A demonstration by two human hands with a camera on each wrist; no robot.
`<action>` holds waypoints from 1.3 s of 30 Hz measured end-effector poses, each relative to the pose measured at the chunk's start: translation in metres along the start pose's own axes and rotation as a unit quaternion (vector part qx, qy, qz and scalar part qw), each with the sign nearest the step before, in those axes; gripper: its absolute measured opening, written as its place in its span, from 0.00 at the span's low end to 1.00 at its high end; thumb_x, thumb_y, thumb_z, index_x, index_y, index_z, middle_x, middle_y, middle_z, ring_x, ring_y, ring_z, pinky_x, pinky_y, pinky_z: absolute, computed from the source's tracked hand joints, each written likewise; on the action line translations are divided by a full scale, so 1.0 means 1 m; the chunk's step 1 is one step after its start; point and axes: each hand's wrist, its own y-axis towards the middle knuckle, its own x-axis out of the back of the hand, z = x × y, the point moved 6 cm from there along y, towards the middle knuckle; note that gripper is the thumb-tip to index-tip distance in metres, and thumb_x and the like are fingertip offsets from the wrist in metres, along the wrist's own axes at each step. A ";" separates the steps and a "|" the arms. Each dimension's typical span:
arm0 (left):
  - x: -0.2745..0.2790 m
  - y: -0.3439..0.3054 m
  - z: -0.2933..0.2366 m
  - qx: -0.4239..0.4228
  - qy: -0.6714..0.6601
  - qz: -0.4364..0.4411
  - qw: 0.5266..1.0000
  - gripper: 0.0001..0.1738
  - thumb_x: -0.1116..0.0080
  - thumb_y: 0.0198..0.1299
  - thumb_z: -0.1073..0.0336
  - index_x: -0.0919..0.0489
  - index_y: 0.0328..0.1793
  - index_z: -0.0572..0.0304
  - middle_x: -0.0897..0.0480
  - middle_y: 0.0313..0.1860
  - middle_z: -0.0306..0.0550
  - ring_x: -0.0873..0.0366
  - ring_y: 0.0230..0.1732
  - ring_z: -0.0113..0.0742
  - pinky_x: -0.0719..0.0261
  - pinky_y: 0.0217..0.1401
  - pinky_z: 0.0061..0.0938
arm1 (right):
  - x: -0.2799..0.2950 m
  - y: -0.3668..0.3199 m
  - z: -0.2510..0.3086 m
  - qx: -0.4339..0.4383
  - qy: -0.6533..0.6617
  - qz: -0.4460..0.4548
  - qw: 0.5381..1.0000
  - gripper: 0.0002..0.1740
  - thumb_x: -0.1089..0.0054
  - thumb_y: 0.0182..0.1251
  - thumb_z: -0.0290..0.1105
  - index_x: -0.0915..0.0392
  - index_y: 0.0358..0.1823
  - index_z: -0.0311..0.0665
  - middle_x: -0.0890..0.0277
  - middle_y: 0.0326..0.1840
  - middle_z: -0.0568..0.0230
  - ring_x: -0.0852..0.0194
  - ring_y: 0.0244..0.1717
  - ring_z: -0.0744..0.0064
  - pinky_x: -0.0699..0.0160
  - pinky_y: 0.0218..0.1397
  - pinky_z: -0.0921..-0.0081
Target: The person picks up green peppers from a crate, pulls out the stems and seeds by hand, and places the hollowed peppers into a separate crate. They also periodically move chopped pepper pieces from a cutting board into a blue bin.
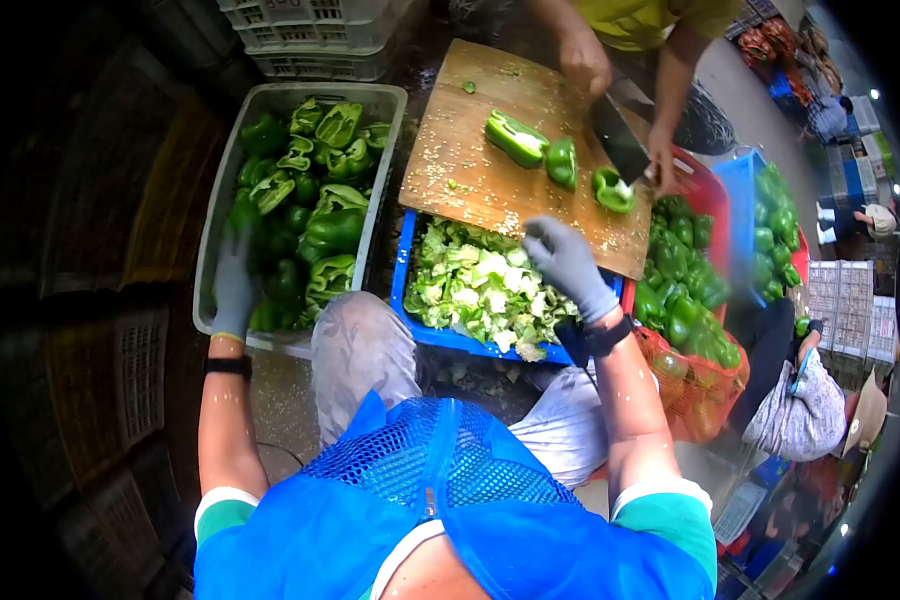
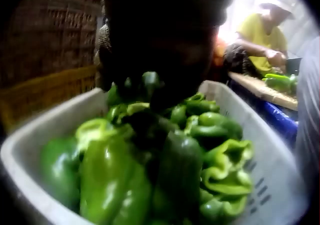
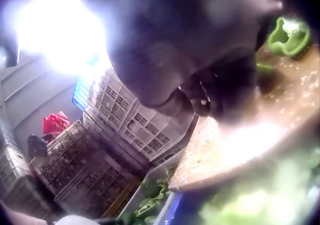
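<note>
My gloved left hand (image 1: 234,285) reaches into a white plastic crate (image 1: 382,180), its blurred fingers over green bell peppers (image 2: 112,177). Several peppers in the crate are cut open, and the left wrist view shows that hand as a dark shape above them. My gloved right hand (image 1: 567,265) hovers at the near edge of a wooden cutting board (image 1: 460,135), fingers loosely bent, with no object showing in it. Below that hand, a blue tray (image 1: 398,285) holds pale green pepper cores (image 1: 485,285). Cut pepper pieces (image 1: 517,138) lie on the board among scattered seeds.
Across the board, another person's hand (image 1: 585,65) holds a cleaver (image 1: 620,140) beside a pepper piece (image 1: 613,190). Whole peppers (image 1: 685,265) fill a red basket (image 1: 715,190) on the right. Stacked crates (image 1: 315,35) stand behind the white crate. My knees flank the tray's near side.
</note>
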 end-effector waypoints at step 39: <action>0.021 -0.019 -0.256 0.220 -0.924 0.169 0.262 0.23 0.39 0.63 0.58 0.29 0.62 0.53 0.23 0.56 0.55 0.25 0.60 0.50 0.20 0.57 0.43 | -0.006 -0.053 0.137 0.167 0.265 -0.152 0.937 0.18 0.29 0.49 0.27 0.27 0.40 0.34 0.25 0.29 0.63 0.25 0.29 0.69 0.26 0.31 0.73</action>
